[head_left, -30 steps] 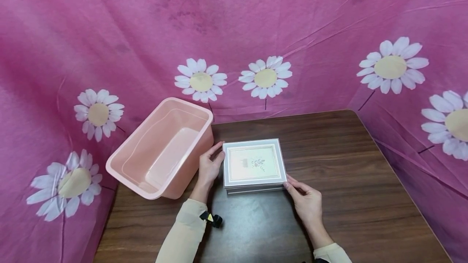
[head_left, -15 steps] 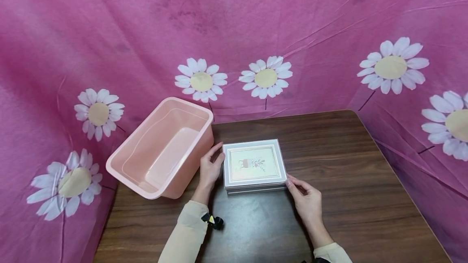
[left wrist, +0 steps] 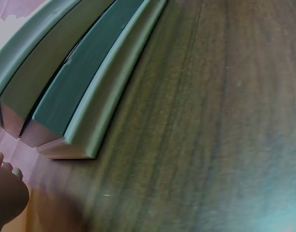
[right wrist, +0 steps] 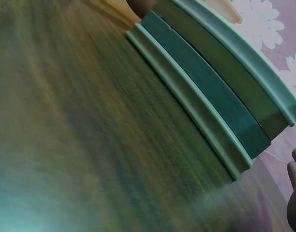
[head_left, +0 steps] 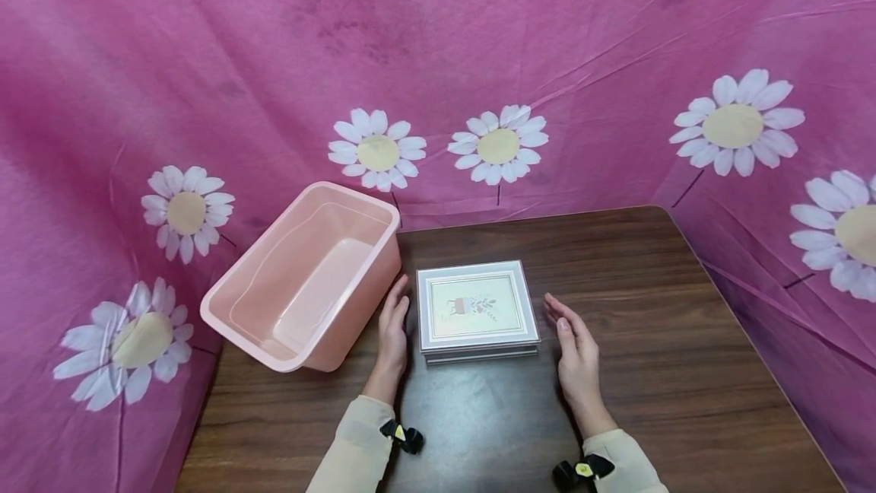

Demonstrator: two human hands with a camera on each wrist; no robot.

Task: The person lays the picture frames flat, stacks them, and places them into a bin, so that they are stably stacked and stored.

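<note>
Two picture frames lie stacked flat on the table. The upper picture frame (head_left: 477,304) has a pale border and a small plant drawing, face up. In the left wrist view the lower picture frame (left wrist: 104,92) shows its moulded edge against the wood, the two backs meeting in the middle. My left hand (head_left: 393,329) is just left of the stack, fingers extended, a narrow gap from its side. On the other side, my right hand (head_left: 578,356) stands apart from the stack with its fingers fairly straight. Neither hand holds anything.
A pink plastic tub (head_left: 372,287) stands close to the left of my left hand, its inside bare. The wooden table (head_left: 636,287) ends at a rounded far right corner. A pink cloth (head_left: 438,36) with white daisies hangs around the back and sides.
Both hands have let go of the upper picture frame's corners and drawn apart, left hand leftward, right hand rightward. The stacked picture frames stay in place.
</note>
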